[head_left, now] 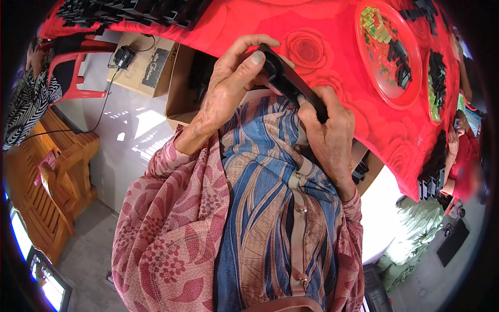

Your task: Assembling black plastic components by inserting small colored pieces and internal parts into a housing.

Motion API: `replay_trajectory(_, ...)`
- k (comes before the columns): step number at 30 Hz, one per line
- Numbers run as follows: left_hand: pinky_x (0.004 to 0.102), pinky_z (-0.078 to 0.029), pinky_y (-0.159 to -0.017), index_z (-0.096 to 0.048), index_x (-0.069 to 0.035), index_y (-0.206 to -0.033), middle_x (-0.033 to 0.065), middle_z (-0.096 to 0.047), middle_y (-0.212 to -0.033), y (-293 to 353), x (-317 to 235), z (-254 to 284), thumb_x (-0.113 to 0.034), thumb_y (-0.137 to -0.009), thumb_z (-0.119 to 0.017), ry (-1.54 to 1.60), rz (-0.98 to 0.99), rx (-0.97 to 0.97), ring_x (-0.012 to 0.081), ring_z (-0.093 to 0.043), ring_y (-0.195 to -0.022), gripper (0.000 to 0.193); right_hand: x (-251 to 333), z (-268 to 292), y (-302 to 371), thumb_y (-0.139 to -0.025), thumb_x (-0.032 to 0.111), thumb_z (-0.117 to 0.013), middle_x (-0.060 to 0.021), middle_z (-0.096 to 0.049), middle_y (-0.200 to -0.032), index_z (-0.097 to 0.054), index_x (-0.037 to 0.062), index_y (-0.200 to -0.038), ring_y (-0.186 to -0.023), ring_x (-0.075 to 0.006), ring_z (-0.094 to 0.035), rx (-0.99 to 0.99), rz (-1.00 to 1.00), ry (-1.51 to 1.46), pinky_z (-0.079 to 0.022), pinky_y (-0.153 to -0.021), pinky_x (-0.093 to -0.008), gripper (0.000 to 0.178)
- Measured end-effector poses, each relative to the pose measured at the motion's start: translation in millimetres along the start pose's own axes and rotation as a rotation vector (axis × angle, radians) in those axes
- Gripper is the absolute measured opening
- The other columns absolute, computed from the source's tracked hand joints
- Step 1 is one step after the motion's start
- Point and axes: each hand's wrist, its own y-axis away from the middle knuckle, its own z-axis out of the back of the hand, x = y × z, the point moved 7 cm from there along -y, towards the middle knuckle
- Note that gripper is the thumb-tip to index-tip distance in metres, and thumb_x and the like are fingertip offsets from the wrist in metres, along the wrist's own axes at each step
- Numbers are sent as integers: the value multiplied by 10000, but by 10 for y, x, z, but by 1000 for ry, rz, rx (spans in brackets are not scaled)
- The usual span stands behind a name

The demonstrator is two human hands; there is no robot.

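Head camera shows me the left hand (228,78) and right hand (331,129) both clamped on a black plastic part (294,83), by the red tablecloth's near edge, left of the round tray (391,93).

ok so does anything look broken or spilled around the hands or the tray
Nothing stands out. The black part in the left hand and right hand shows no visible break, and the loose pieces lie within the red tray.

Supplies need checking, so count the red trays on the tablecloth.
2: one oval red tray at upper right on the rose-patterned tablecloth, and a second red tray farther right, partly visible. More may be hidden.
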Motion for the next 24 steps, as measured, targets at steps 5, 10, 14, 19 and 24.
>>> replay_trajectory(5, 339, -562, -804, -491, -76, -1274, 150, -673, -1066, 5, 33, 31, -288, -1024, -492, -20, 10, -16, 183, -681, -846, 328, -6, -30, -10, -824, 154, -677, -207, -591, -641, -571, -8, -906, -582, -392, -613, 64, -52, -13, -456, -529, -433, 211)
replay_trajectory(10, 356, -523, -891, -454, 6, -1294, 165, -642, -1083, 44, -29, 25, -245, -1044, -440, -138, -1, -26, 210, -643, -997, 355, 10, -37, -1, -808, 168, -686, -203, -585, -624, -583, 6, -877, -567, -380, -612, 5, -31, 3, -454, -518, -424, 205)
replay_trajectory(14, 300, -565, -735, -513, -31, -1227, 137, -676, -994, 35, -37, -1, -212, -1017, -500, -47, -105, -36, 167, -665, -790, 278, -2, -48, -2, -809, 167, -683, -198, -579, -618, -591, 10, -872, -558, -372, -609, -23, -10, 14, -446, -511, -420, 193)
replay_trajectory(19, 293, -564, -731, -517, -27, -1213, 134, -673, -975, 2, 1, -15, -205, -1019, -494, -42, -45, -37, 169, -661, -788, 265, -143, -70, 12, -834, 171, -680, -194, -566, -601, -593, 2, -869, -533, -365, -591, 53, -164, -114, -429, -505, -415, 193)
replay_trajectory(24, 280, -556, -719, -517, -32, -1207, 130, -677, -983, 1, 24, 10, -212, -1016, -503, -33, -26, -51, 161, -659, -783, 264, -127, -87, 17, -851, 184, -685, -188, -557, -588, -596, -1, -869, -515, -355, -582, 53, -162, -99, -421, -498, -411, 205)
